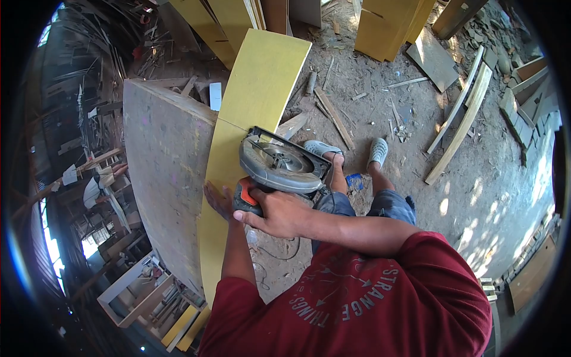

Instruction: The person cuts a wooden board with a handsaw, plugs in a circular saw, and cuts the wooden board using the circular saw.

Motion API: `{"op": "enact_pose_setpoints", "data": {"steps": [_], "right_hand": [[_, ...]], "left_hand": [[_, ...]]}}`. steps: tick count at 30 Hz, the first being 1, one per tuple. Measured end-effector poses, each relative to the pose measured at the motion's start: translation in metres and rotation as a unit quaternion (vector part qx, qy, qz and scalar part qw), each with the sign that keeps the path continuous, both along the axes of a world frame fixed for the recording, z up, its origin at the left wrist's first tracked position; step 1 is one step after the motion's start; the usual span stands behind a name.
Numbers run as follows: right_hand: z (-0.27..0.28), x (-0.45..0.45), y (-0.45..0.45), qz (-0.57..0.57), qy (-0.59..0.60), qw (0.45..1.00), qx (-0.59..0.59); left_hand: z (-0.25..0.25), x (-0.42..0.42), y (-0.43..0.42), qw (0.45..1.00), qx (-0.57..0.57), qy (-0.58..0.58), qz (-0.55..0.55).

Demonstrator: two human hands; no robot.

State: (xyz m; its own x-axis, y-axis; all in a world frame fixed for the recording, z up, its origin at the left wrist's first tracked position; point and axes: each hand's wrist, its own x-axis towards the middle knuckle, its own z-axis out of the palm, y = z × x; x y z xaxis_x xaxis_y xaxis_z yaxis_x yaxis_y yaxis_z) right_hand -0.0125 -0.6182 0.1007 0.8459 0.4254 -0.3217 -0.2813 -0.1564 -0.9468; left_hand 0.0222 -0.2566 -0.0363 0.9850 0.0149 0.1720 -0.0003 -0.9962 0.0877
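My right hand (276,213) is wrapped around the rear handle of a circular saw (279,160), which has a dark guard and an orange patch near the grip. The saw's base rests on a long yellow board (262,77) at its right edge. Across the board, a thin dark line runs from its left edge to the saw. My left hand (220,202) lies on the board just left of the handle, fingers apart. Beneath the board is a worn wooden workbench (166,137). The blade's lower part is hidden.
More yellow boards (392,27) stand at the top. Offcuts and long wooden strips (461,125) litter the dirt floor by my feet. A cable (279,256) hangs beneath my arms. A wooden frame (140,288) with scraps sits lower left.
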Motion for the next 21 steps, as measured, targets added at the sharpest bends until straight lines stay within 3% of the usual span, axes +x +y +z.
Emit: {"op": "enact_pose_setpoints", "data": {"steps": [21], "right_hand": [[-0.002, 0.019, 0.006, 0.022, 0.009, 1.0, 0.008]], "left_hand": [[-0.007, 0.004, 0.004, 1.0, 0.003, 0.007, -0.005]]}}
